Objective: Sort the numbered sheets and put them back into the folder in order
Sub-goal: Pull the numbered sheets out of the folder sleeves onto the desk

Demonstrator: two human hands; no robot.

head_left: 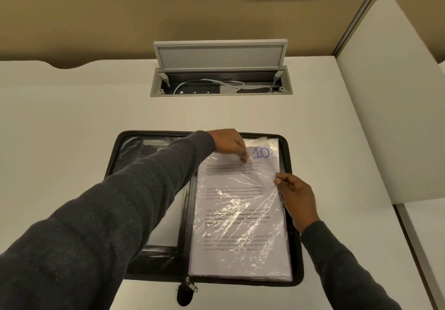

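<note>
The open folder (296, 256) on the tabletop (72, 122) holds the sheet marked 10 (237, 249) in a plastic sleeve (263, 204), on its right side. The left hand (231, 145) pinches the sheet's far end and the right hand (297, 196) pinches the sleeve's edge. Next, probably, the sheet slides while the sleeve is held steady.

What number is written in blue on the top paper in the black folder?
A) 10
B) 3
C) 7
A: a blue handwritten 10 sits at the top of the white printed sheet in the clear plastic sleeve, beside the left hand.
</note>
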